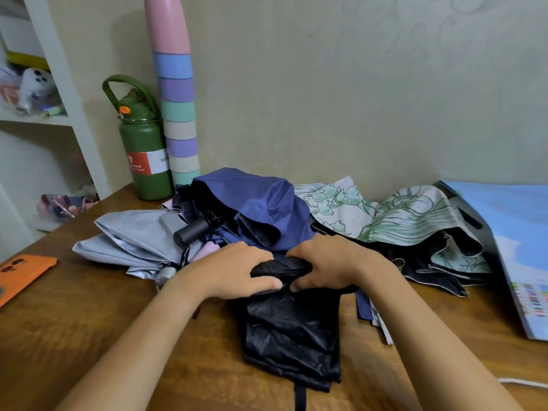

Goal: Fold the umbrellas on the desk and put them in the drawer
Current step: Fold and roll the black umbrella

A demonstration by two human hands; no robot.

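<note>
A black umbrella (292, 330) lies on the wooden desk (89, 321) in front of me, its cloth spread flat toward me. My left hand (237, 269) and my right hand (332, 265) both grip its rolled far end, side by side. Behind them a navy blue umbrella (261, 206) lies crumpled with a black handle (192, 231). To its left lies a silver-grey umbrella (130, 238). A cream umbrella with a green flower print (394, 215) sprawls at the right.
A green bottle (145, 149) and a tall pastel striped column (178, 108) stand at the back by the wall. An orange phone (17, 274) lies at the left desk edge. A blue-covered booklet (516, 253) lies at the right. White shelves (59, 84) stand at the left.
</note>
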